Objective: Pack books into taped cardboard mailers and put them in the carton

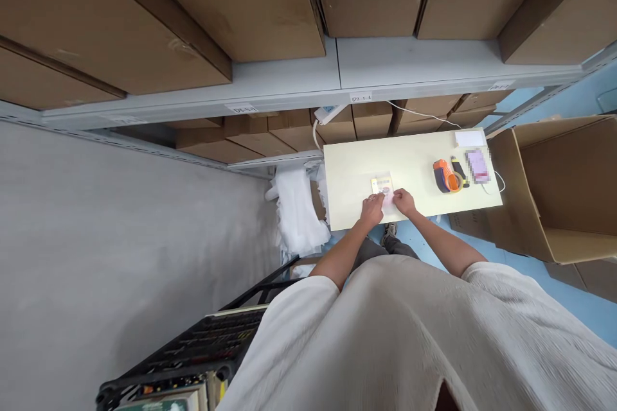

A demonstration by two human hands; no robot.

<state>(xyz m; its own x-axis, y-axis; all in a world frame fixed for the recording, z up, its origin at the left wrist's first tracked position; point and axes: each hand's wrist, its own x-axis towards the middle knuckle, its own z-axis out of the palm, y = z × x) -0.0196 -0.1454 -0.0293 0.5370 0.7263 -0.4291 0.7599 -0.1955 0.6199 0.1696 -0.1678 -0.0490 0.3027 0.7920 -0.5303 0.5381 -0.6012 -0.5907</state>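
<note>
Yellow and pinkish, a small flat packet [384, 183] lies on the pale table [419, 157], directly before me and near the front edge. I judge that it could turn crooked if one of my hands pushes more strongly than the other. It seems to have a thin clear layer around it, and this could crease if I press unevenly or pull at one side only. A careless pull toward my body could also bring it over the edge.

My left hand [373, 209] is bent, not spread wide, and its fingers touch the left part of the packet. My right hand [403, 201] is narrow, with the fingertips at the right side; whether they truly pinch the packet or only touch it, I cannot tell. The orange tape dispenser [443, 174] stands well apart, to the right of both hands.
</note>
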